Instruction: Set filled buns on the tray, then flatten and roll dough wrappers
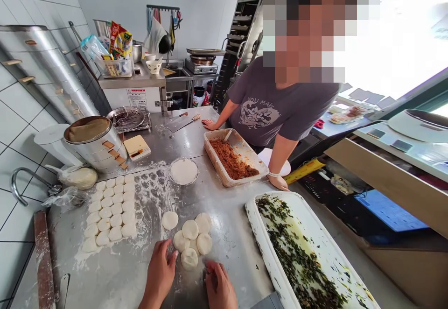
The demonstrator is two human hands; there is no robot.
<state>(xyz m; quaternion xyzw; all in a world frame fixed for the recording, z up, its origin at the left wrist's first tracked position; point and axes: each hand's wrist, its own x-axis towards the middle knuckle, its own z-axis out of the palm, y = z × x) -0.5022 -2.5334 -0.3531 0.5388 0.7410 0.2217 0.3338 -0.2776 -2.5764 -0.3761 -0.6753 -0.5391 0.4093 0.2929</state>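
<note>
Near the front of the steel table, a cluster of round, flat dough pieces [190, 229] lies with edges touching or overlapping. A single dough round [170, 221] rests just left of it. My left hand [161, 269] is beside the cluster's lower left, holding nothing, with thumb and fingers apart. To the lower right, my right hand [220, 283] is empty and loosely curved, its fingers apart from the thumb. The nearest dough round [189, 258] lies between my two hands. Rows of small dough pieces [111, 211] sit on the floured table at left.
A bowl of flour [184, 172] stands mid-table. Beyond are a tub of reddish-brown filling [233, 157] and, at right, a white tray of chopped greens [301, 253]. Across the table a person [269, 108] leans on both hands. A cleaver [182, 122] lies at the back.
</note>
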